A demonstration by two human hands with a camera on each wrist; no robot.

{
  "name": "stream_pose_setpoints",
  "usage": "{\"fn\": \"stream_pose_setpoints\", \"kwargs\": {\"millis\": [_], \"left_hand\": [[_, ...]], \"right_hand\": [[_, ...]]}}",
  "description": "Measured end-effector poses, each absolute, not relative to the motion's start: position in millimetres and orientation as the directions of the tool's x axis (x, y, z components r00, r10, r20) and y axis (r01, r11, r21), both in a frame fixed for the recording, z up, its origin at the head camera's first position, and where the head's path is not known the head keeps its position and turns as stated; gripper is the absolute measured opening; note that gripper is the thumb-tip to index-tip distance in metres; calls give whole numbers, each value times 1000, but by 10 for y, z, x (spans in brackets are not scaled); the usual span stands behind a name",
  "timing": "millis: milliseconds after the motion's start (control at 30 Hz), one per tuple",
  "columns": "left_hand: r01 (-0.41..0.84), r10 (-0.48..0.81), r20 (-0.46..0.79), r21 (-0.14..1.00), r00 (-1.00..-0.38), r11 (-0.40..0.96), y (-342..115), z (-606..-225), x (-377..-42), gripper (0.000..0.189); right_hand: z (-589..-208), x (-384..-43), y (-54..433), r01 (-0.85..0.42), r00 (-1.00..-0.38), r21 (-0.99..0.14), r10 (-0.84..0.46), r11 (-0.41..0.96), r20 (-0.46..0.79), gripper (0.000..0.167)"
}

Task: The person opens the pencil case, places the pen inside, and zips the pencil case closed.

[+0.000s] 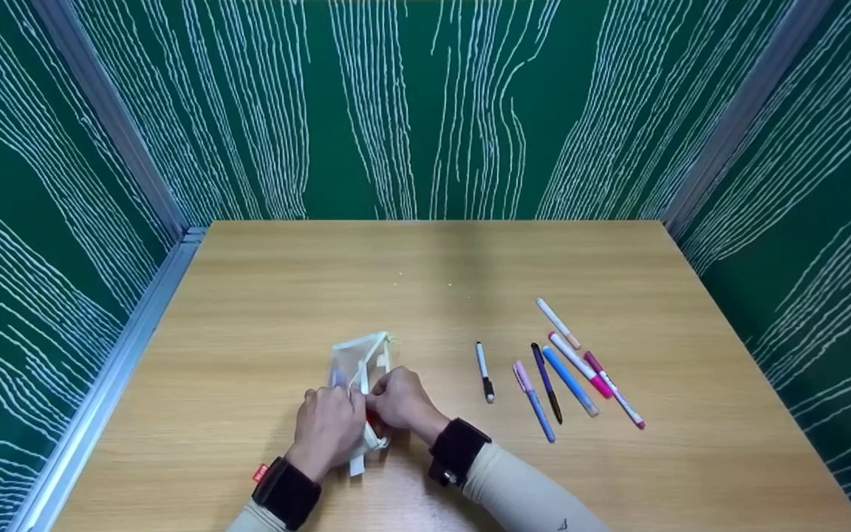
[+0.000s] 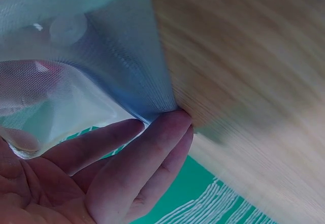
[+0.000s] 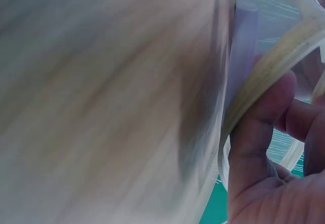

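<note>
A translucent mesh pouch (image 1: 349, 356) with cream edging stands at the near left-centre of the table. My left hand (image 1: 328, 423) grips its left side; in the left wrist view, the fingers (image 2: 137, 168) lie against the lower corner of the mesh (image 2: 101, 36). On the opposite side, my right hand (image 1: 400, 399) holds the pouch's edge. Its fingers curl by the cream edging strip (image 3: 277, 64) in the right wrist view. A pale purple shape (image 3: 244, 41) shows through the pouch wall. Something red is partly visible between the hands; what it is stays hidden.
Several pens and markers lie right of the hands, among them a black-and-white marker (image 1: 484, 373), a blue marker (image 1: 570, 380), a pink-and-white marker (image 1: 579, 363) and a pink-and-blue pen (image 1: 534, 403). Green, white-streaked walls (image 1: 425, 111) enclose the wooden table (image 1: 285, 273).
</note>
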State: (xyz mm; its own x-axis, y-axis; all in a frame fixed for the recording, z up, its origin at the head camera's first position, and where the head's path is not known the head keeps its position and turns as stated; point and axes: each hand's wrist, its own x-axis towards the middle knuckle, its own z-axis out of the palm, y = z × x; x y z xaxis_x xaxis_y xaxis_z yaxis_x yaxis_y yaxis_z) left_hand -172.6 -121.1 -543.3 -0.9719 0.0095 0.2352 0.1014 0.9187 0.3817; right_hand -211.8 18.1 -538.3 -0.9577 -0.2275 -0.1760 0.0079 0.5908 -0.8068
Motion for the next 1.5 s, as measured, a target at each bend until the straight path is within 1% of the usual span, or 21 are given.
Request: {"fn": "stream_pose_setpoints", "kwargs": {"millis": [267, 433, 700, 967, 1133, 1400, 1500], "left_hand": [[103, 12, 236, 380, -972, 919, -1207, -5436, -1725, 46], [108, 13, 243, 382, -970, 918, -1205, -5428, -1729, 46], [117, 14, 259, 387, -966, 915, -1213, -5433, -1732, 49], [112, 11, 254, 387, -967, 915, -1212, -5442, -1739, 48], [96, 5, 224, 395, -975, 914, -1216, -5426, -1741, 49], [77, 5, 180, 396, -984, 915, -1211, -5406, -1744, 52], [83, 7, 192, 390, -981, 917, -1210, -5416, -1741, 52]], "right_hand": [[-5411, -2106, 134, -28, -961, -781, -231, 623, -149, 25], [-5431, -2099, 112, -24, -960, -783, -234, 621, -156, 26], [-5441, -2113, 121, -84, -959, -775, -261, 627, -107, 22], [-5413, -2111, 148, -25, -950, -841, -274, 540, -148, 17], [-5386, -2120, 189, -14, -947, -842, -276, 540, -162, 15], [-5354, -2152, 273, -66, -954, -815, -275, 576, -117, 12], [-5349, -2156, 314, -105, -957, -797, -277, 594, -81, 12]]}}
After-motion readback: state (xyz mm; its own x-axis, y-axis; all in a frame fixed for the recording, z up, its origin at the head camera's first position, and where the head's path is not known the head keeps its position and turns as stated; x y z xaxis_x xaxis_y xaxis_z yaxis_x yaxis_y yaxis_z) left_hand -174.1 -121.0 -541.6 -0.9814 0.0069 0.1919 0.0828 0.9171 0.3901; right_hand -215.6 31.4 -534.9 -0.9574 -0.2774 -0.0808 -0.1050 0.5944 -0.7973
